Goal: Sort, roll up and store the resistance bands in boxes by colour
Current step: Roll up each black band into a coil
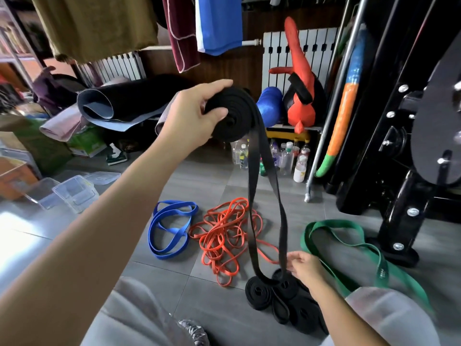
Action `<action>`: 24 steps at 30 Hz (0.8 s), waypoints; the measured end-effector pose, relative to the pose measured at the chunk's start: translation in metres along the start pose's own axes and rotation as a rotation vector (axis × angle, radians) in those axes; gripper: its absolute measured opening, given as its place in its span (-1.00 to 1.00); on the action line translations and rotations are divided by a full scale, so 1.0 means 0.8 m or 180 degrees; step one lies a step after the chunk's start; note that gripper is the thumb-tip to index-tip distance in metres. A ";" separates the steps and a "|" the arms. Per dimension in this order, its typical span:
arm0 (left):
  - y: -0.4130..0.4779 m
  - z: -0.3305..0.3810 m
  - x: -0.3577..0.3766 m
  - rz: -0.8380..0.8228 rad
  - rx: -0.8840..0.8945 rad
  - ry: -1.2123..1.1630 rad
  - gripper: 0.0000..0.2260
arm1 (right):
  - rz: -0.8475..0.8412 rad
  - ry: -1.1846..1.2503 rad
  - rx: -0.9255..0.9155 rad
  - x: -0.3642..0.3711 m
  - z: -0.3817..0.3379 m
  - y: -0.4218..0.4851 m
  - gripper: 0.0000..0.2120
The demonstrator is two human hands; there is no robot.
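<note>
The left hand point(194, 116) grips a part-wound black band roll point(234, 118) held high, its loose tail point(258, 196) hanging almost straight down to the right hand point(305, 268), whose fingers point(292, 257) pinch it near the floor point(199, 176).

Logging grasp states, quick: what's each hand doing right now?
Left hand: grips the rolled-up part of the black band, held up.
Right hand: pinches that same band's hanging strand, low down.
</note>
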State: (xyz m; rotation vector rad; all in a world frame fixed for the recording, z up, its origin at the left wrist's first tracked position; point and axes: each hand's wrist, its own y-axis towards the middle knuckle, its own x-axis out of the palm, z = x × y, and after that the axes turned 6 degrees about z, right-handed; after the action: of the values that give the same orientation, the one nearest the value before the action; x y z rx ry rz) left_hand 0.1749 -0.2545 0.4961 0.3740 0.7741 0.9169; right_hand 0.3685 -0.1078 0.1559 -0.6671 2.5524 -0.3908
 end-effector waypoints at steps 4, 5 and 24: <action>-0.009 -0.019 0.005 -0.0144 -0.0337 -0.0090 -0.59 | -0.0390 0.0282 -0.0109 0.007 -0.012 -0.010 -0.80; -0.012 -0.020 0.008 -0.0167 -0.0343 -0.0082 -0.59 | -0.0638 0.0326 -0.0119 0.010 -0.019 -0.015 -0.76; -0.009 -0.021 -0.003 0.0009 -0.0139 0.0025 -0.57 | -0.0247 -0.0018 -0.1277 0.039 -0.154 -0.032 -0.87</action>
State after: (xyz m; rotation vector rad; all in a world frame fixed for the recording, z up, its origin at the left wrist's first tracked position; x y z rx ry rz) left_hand 0.1657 -0.2615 0.4814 0.3334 0.7595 0.9371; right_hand 0.2920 -0.1269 0.2592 -0.9080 2.6272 0.1062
